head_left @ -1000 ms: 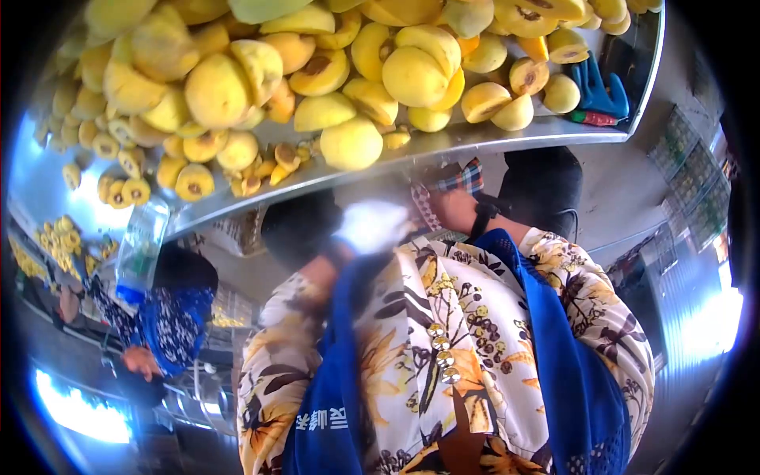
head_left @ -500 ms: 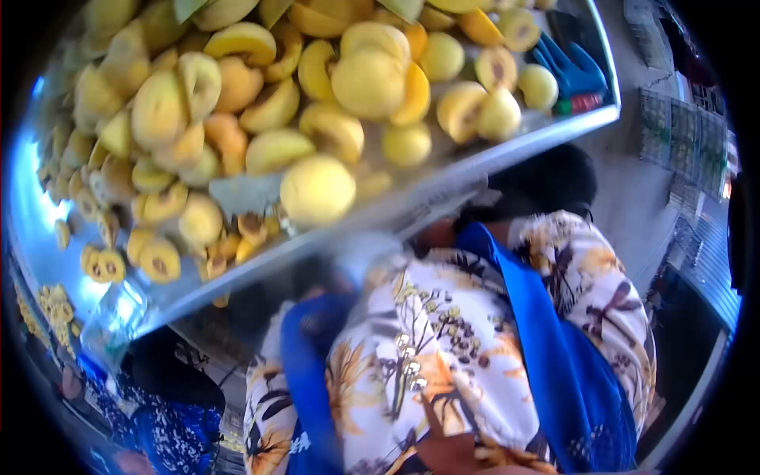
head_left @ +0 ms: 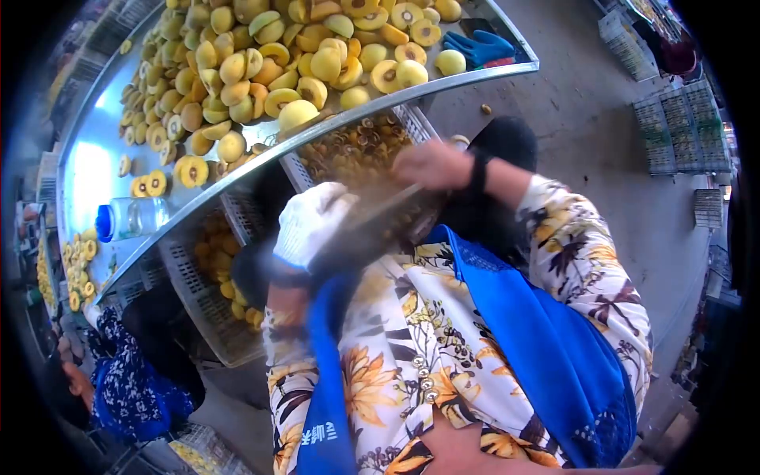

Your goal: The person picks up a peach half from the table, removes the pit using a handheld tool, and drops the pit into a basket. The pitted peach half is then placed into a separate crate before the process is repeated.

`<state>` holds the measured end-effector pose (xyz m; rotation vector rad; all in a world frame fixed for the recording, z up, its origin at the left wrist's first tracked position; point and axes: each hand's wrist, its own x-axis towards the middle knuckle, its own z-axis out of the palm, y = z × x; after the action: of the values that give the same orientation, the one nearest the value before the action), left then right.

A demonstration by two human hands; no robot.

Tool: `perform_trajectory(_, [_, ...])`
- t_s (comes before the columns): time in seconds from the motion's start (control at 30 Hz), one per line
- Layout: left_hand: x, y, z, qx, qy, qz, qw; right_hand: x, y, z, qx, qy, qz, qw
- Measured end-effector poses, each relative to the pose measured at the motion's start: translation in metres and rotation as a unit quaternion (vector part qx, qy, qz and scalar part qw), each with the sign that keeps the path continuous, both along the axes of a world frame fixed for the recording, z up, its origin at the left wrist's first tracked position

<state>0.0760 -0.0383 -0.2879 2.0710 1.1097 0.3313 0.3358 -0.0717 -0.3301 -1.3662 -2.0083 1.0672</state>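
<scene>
My left hand [head_left: 310, 223], in a white knit glove, is closed, its fingers curled, above my lap. My bare right hand [head_left: 434, 165], with a dark band at the wrist, is also closed, level with the table edge. A blurred brownish-grey shape [head_left: 368, 218] stretches between both hands; I cannot tell what it is. Below the hands, partly hidden by them, stands a crate [head_left: 418, 127] of brown pits and scraps. In front lies a heap of halved yellow peaches [head_left: 237, 79] on the metal table [head_left: 190, 207].
Blue gloves [head_left: 479, 49] lie at the table's right corner. A clear bottle with a blue cap [head_left: 138, 218] lies on the left side. Below it is a crate [head_left: 190, 277] of yellow fruit. Another person [head_left: 134, 388] sits at left. Stacked crates [head_left: 681, 127] stand at right.
The view has pulled back and sharpened, showing both hands and the crates below the table. Both hands, earlier blurred or hidden near the table edge, are now up over my lap.
</scene>
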Motion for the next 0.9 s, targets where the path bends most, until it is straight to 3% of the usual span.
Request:
perform_trajectory(0.07, [-0.006,-0.001,0.009,-0.033,-0.027,0.071,0.997,0.049,0.018,0.045,0.029,-0.114,-0.119,0.986])
perform_trajectory(0.1, [-0.01,0.01,0.002,-0.031,-0.099,0.098,0.99,0.081,0.038,0.033,0.055,-0.143,-0.189,0.97])
perform_trajectory(0.2, [-0.01,0.025,-0.003,0.112,-0.163,0.181,0.963,0.163,0.066,0.036,0.213,-0.265,-0.179,0.923])
perform_trajectory(0.23, [-0.008,0.036,0.002,0.144,-0.087,0.214,0.962,0.183,0.073,0.03,0.208,-0.277,-0.173,0.922])
perform_trajectory(0.27, [-0.008,0.05,0.001,0.265,-0.02,0.217,0.939,0.202,0.081,0.02,0.202,-0.29,-0.165,0.921])
perform_trajectory(0.37, [-0.008,0.091,-0.031,0.274,-0.04,0.294,0.915,0.243,0.087,0.0,0.139,-0.345,-0.131,0.919])
perform_trajectory(0.4, [-0.005,0.099,-0.036,0.294,-0.067,0.305,0.903,0.25,0.09,-0.002,0.11,-0.363,-0.113,0.918])
perform_trajectory(0.47, [-0.006,0.11,-0.043,0.209,-0.045,0.37,0.904,0.25,0.088,-0.009,0.057,-0.35,-0.073,0.932])
perform_trajectory(0.5, [-0.005,0.112,-0.041,0.14,-0.011,0.389,0.911,0.252,0.085,-0.014,0.082,-0.348,-0.036,0.933])
perform_trajectory(0.6, [-0.018,0.115,-0.059,0.156,0.13,0.326,0.923,0.232,0.065,-0.014,0.165,-0.41,0.042,0.896])
perform_trajectory(0.67, [-0.014,0.108,-0.062,0.193,0.12,0.328,0.917,0.228,0.062,-0.017,0.254,-0.403,0.081,0.875])
perform_trajectory(0.73, [-0.006,0.103,-0.044,0.106,0.164,0.354,0.915,0.231,0.053,-0.017,0.231,-0.377,0.084,0.893])
perform_trajectory(0.8, [-0.014,0.099,-0.064,0.228,0.164,0.345,0.896,0.225,0.039,-0.017,0.202,-0.365,0.068,0.906])
perform_trajectory(0.9, [-0.015,0.101,-0.061,0.212,0.173,0.355,0.894,0.225,0.043,-0.012,0.222,-0.384,0.083,0.892])
